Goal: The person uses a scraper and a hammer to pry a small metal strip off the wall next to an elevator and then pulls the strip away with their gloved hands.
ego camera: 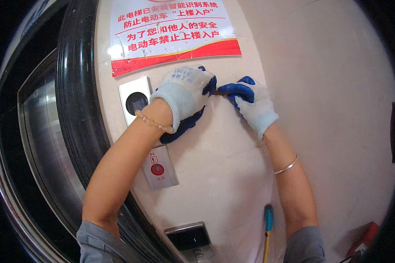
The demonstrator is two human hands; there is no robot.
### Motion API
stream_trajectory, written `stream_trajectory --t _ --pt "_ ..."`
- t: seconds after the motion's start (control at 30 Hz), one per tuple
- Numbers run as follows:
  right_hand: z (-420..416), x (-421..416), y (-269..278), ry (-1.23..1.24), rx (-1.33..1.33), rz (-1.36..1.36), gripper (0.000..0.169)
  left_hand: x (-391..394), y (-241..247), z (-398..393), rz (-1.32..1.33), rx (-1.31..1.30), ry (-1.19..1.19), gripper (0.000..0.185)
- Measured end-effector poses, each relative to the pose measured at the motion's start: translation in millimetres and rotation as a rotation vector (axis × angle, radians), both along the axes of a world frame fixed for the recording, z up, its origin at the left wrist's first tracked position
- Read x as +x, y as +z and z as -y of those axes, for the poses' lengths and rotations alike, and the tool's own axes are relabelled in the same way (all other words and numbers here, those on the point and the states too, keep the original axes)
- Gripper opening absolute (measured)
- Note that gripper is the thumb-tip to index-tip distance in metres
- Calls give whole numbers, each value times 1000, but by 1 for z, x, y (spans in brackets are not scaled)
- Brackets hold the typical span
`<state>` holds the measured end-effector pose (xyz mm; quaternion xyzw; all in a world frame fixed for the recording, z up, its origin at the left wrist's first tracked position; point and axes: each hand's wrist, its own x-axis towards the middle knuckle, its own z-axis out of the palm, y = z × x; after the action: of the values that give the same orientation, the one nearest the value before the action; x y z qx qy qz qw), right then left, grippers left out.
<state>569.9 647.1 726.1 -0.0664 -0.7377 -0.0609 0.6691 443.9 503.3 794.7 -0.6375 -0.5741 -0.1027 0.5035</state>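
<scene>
Both my hands wear white knit gloves with blue-coated fingers, raised against a pale wall [217, 148] beneath a red-and-white notice [171, 39]. A thin brown piece [220, 93] spans the gap between them. My right hand [250, 98] pinches its right end. At its left end are the fingertips of my left hand [187, 90], whose back faces me and hides most of its grip. Dark blue material [184, 129] shows below my left wrist; whether it is cloth or part of a glove is unclear. A silver panel with a round dark window [136, 102] sits partly behind my left forearm.
Lower down are an elevator call panel with a red button [157, 169] and a dark display unit [189, 238]. A yellow pole with a teal end [268, 218] leans below. Black door trim [77, 82] frames a metal door [47, 121]. A red object [363, 241] stands lower right.
</scene>
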Motion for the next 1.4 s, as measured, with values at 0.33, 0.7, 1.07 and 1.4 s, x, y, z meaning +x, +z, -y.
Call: stream_trajectory --t 0.33,0.7,1.07,1.4 --pt "-4 -2 -8 90 -63 8 23 4 11 6 -52 -40 37 20" --pt "1 -7 -37 401 -535 -349 17 -49 -58 140 136 379 -302 38" --pt "3 -25 -34 361 -541 -398 17 -192 -193 204 335 540 -212 50" --pt "33 -36 -22 351 -558 -345 15 -206 -207 208 349 479 -275 53"
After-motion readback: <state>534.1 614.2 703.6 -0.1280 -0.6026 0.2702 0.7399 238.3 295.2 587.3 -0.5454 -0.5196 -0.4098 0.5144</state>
